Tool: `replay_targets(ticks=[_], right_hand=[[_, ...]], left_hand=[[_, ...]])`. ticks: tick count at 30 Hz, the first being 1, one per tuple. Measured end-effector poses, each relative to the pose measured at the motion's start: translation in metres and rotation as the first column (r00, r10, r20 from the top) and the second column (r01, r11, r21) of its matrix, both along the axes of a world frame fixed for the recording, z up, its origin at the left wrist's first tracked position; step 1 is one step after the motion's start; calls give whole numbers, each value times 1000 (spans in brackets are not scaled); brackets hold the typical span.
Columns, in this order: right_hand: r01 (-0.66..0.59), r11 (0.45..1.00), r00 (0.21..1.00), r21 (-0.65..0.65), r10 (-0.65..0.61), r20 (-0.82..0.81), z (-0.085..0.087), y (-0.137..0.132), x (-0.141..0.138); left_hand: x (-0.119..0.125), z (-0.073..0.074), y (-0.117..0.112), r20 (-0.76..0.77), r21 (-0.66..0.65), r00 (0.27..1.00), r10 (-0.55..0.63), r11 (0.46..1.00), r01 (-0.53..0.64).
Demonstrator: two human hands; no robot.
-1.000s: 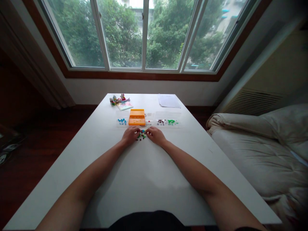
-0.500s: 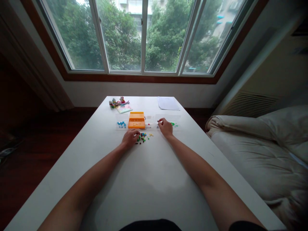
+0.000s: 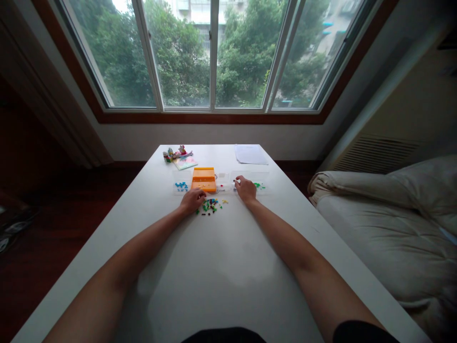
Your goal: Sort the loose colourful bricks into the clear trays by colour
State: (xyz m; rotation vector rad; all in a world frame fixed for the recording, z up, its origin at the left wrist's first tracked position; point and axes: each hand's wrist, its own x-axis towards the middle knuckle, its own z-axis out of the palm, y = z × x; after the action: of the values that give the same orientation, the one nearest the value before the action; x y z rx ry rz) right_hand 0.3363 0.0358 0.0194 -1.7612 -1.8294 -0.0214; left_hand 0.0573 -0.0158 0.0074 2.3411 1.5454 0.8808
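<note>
Head | small pieces on white table | window beyond | reddish floor

You have two hands, one white table and one orange case. You face four window panes. Your small bricks are too tiny to count.

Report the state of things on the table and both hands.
Orange case: open
Blue bricks: loose, in the left clear box
Green bricks: loose, in the right clear box
Mixed bricks: scattered on the table
Papers: lying flat
Pastel card: lying flat
Toys: clustered
Left hand: curled beside the mixed bricks, grip unclear
Right hand: over the right clear box, grip unclear
</note>
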Motion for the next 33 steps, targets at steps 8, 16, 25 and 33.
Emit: replay_targets(ticks=[8,16,25,33], right_hand=[[-186,981,980,51,189,-66,1,-20,-5],[-714,699,694,-46,715,85,15,-70,-54],[-756,644,615,-119,761,207,2,-98,-86],[-753,658,658,31,750,68,-7,-81,-79]], left_hand=[[-8,3,-9,14,-66,998,-61,996,62],[-20,3,-12,23,-68,998,-62,996,64],[-21,3,-14,17,-66,998,-62,996,63],[-22,5,-14,5,-69,997,-71,995,71]])
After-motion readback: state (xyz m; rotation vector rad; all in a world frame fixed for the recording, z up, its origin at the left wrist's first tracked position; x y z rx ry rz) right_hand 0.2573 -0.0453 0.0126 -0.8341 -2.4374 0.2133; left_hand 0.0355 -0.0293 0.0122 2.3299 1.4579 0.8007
